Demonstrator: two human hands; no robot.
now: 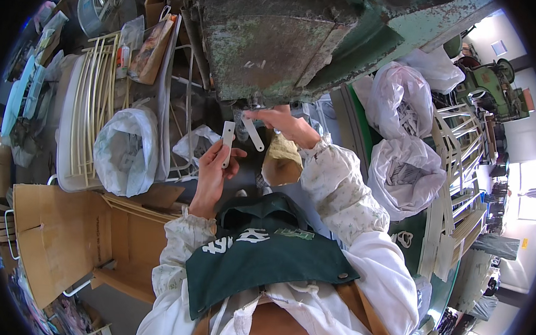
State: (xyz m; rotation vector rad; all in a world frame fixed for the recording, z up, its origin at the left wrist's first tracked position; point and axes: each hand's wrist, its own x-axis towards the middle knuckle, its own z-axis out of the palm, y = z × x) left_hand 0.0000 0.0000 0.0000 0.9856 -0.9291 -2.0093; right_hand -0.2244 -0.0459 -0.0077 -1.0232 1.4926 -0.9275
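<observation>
Before the workshop's green machine point(274, 52), the left hand point(212, 164) closes around one white strip point(228, 138); the right hand point(285, 125) pinches another strip point(254, 136). Farther from it, white lettering marks an apron point(269, 267).

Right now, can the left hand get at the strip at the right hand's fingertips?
Likely yes: the strip slants close to the left hand, and the gap looks free. That hand holds a second strip, though, so its grip is taken.
</observation>
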